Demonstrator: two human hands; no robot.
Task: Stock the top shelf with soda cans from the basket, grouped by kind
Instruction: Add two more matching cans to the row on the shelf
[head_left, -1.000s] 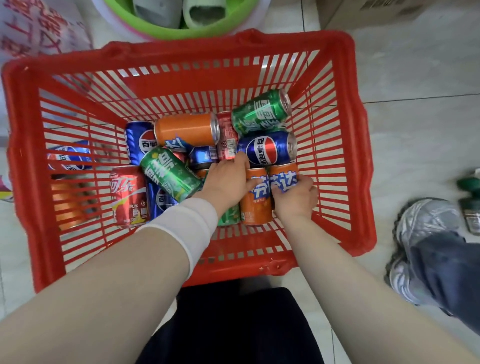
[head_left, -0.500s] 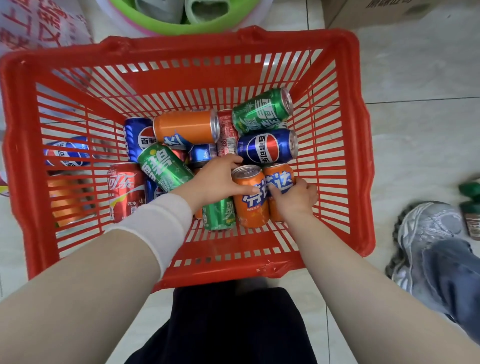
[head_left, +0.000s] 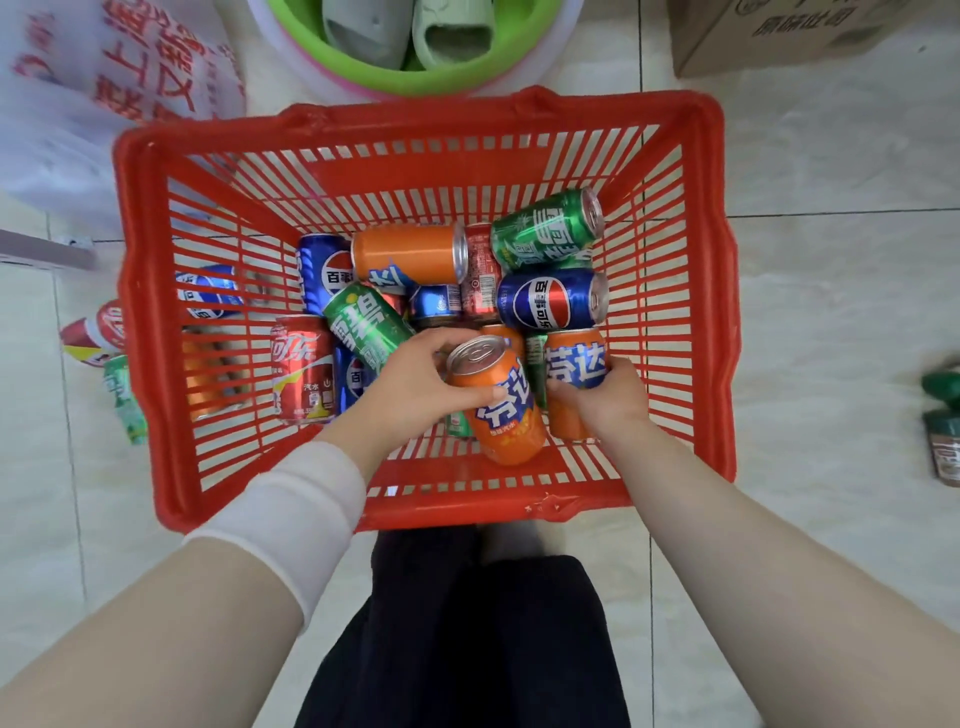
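Toward the near wall of the basket (head_left: 156, 322), right of centre: orange can (head_left: 501, 405), tilted, pull-tab end turned up toward the camera. It is gripped round its upper body by the left hand (head_left: 415, 382), fingers and thumb curled about it.

Change noted: a second ago this can was lying low in the pile under the hand; it has since been raised clear of its neighbours.

Just beside it, to the right: second orange can (head_left: 574, 361), gripped from below and the side by the right hand (head_left: 610, 402). It is seated lower, near the basket floor, and little lift is shown.

Both cans are of one kind, so a matched pair is judged to be ready for carrying out together.

Remaining stock, lying loose behind the hands: blue can (head_left: 550, 301), green can (head_left: 545, 228), third orange can (head_left: 410, 252), red can (head_left: 301, 369), and others partly hidden.

Shelf: not in view. Stocking is judged to be at the picking stage, with most of the basket yet to be cleared.
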